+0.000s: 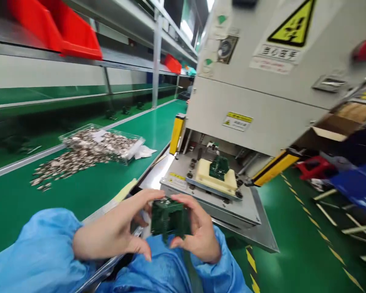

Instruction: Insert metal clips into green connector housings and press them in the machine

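Observation:
Both my hands hold one green circuit board (169, 219) low in the middle of the view, above my lap. My left hand (118, 230) grips its left edge with curled fingers. My right hand (198, 232) pinches its right side. Beyond them, a second green board (218, 167) sits in a cream fixture (202, 173) on the bed of a grey press machine (262, 81). Both my sleeves are light blue.
A pile of small metal parts (69, 160) spills from a clear tray (121, 140) on the green bench at the left. Red bins (63, 28) sit on the shelf above. Yellow light-curtain posts (176, 132) flank the press opening. Blue and red items (353, 179) crowd the floor at the right.

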A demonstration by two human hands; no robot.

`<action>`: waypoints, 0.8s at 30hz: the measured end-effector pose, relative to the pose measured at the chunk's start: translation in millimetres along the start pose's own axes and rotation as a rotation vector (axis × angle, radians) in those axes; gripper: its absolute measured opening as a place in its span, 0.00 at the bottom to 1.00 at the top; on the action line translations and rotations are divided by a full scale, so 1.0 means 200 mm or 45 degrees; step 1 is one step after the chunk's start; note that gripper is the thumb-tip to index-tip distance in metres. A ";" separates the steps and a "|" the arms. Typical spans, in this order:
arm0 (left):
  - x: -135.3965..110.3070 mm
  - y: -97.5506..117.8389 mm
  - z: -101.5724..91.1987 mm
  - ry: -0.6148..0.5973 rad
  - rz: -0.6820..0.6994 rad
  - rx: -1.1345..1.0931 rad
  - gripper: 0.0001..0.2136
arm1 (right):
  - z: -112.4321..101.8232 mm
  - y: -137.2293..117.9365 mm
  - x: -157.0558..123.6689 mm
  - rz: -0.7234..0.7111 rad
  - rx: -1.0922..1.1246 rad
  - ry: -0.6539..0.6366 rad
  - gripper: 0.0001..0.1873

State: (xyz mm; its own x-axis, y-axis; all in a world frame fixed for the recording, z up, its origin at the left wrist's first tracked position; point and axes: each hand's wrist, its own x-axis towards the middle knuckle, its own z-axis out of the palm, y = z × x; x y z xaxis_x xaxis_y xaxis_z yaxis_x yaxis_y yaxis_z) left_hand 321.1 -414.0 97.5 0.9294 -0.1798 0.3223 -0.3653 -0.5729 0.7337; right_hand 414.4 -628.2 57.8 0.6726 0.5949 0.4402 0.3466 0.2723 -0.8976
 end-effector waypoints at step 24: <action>0.27 -0.07 0.03 -0.082 -0.648 -0.566 0.31 | -0.82 -0.03 0.41 0.207 -1.050 0.252 0.28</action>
State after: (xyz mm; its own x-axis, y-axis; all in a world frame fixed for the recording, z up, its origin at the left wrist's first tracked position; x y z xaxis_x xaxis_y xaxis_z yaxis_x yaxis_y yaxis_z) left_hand 377.4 -420.9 100.5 0.9875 -0.0299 -0.1546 0.1444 -0.2182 0.9652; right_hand 573.8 -705.0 102.5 0.8299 0.4153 0.3724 0.5486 -0.4867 -0.6798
